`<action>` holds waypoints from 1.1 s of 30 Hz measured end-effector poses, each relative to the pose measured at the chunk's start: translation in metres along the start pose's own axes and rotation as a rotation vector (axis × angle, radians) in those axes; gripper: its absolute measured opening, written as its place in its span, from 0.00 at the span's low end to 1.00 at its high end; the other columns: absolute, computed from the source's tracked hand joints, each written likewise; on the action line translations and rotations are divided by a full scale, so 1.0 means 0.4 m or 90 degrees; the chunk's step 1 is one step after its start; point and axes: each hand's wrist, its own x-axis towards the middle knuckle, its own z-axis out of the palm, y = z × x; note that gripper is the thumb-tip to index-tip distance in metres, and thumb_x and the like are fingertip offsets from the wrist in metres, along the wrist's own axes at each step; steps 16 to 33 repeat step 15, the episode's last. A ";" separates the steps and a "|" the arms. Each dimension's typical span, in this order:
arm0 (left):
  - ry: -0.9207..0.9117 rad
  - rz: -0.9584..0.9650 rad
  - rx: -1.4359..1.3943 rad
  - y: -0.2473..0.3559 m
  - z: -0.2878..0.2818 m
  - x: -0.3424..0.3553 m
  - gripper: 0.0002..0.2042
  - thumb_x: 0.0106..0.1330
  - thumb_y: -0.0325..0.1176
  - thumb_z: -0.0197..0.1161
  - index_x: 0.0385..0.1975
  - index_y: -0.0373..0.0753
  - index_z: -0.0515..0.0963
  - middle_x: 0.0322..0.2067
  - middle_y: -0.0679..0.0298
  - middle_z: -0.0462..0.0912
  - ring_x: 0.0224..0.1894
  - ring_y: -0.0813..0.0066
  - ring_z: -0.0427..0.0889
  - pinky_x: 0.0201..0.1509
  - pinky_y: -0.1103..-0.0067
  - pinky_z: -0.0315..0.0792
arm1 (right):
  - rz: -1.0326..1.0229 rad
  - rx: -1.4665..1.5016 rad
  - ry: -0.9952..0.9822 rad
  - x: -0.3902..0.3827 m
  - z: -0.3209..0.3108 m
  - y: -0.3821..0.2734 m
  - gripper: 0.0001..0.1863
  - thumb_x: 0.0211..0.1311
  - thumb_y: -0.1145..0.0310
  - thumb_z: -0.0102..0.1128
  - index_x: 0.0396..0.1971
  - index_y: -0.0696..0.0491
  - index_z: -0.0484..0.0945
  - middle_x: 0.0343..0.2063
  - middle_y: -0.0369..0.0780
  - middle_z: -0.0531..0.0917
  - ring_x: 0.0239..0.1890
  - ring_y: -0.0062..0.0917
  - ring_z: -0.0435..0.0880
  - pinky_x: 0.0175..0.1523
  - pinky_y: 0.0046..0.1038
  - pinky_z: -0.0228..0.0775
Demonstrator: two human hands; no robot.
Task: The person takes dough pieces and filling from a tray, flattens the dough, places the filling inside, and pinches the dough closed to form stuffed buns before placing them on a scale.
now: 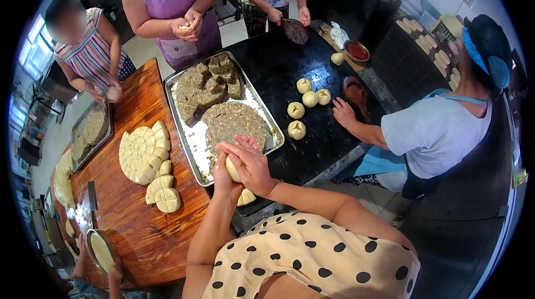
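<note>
My left hand [222, 175] and my right hand [251, 161] are cupped together around a pale ball of dough [233, 169], over the near corner of a metal tray [181, 132]. The tray holds a brown-green filling [234, 123], part pressed into a round slab and part broken into chunks. Another pale dough piece [246, 196] lies just below my hands on the black griddle edge.
Cut dough portions [144, 154] lie on the wooden table [134, 226] to my left. Several filled dough balls [305, 104] sit on the black griddle [278, 70]. Three people stand across, shaping dough; another person on the right rests a hand [344, 112] on the griddle. A second filling tray [92, 132] is far left.
</note>
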 end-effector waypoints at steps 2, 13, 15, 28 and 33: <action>-0.037 -0.025 0.046 0.008 -0.006 0.002 0.28 0.76 0.51 0.35 0.59 0.31 0.67 0.56 0.46 0.74 0.58 0.52 0.74 0.66 0.63 0.67 | 0.017 0.022 -0.050 -0.007 -0.016 -0.007 0.22 0.67 0.65 0.56 0.59 0.55 0.72 0.54 0.47 0.79 0.62 0.41 0.73 0.71 0.40 0.54; -0.153 -0.113 0.187 0.062 0.148 0.043 0.41 0.69 0.68 0.34 0.68 0.37 0.59 0.59 0.46 0.72 0.59 0.57 0.74 0.66 0.64 0.68 | 0.047 0.135 0.117 0.027 -0.109 -0.026 0.09 0.63 0.72 0.55 0.40 0.58 0.80 0.50 0.47 0.81 0.54 0.34 0.78 0.64 0.35 0.63; -0.144 -0.016 0.210 0.058 0.163 0.027 0.38 0.70 0.66 0.38 0.68 0.39 0.60 0.65 0.54 0.67 0.64 0.60 0.68 0.72 0.66 0.59 | 0.040 0.198 0.186 0.057 -0.100 -0.008 0.10 0.63 0.72 0.55 0.41 0.57 0.80 0.50 0.46 0.81 0.55 0.36 0.78 0.67 0.36 0.59; -0.144 -0.016 0.210 0.058 0.163 0.027 0.38 0.70 0.66 0.38 0.68 0.39 0.60 0.65 0.54 0.67 0.64 0.60 0.68 0.72 0.66 0.59 | 0.040 0.198 0.186 0.057 -0.100 -0.008 0.10 0.63 0.72 0.55 0.41 0.57 0.80 0.50 0.46 0.81 0.55 0.36 0.78 0.67 0.36 0.59; -0.144 -0.016 0.210 0.058 0.163 0.027 0.38 0.70 0.66 0.38 0.68 0.39 0.60 0.65 0.54 0.67 0.64 0.60 0.68 0.72 0.66 0.59 | 0.040 0.198 0.186 0.057 -0.100 -0.008 0.10 0.63 0.72 0.55 0.41 0.57 0.80 0.50 0.46 0.81 0.55 0.36 0.78 0.67 0.36 0.59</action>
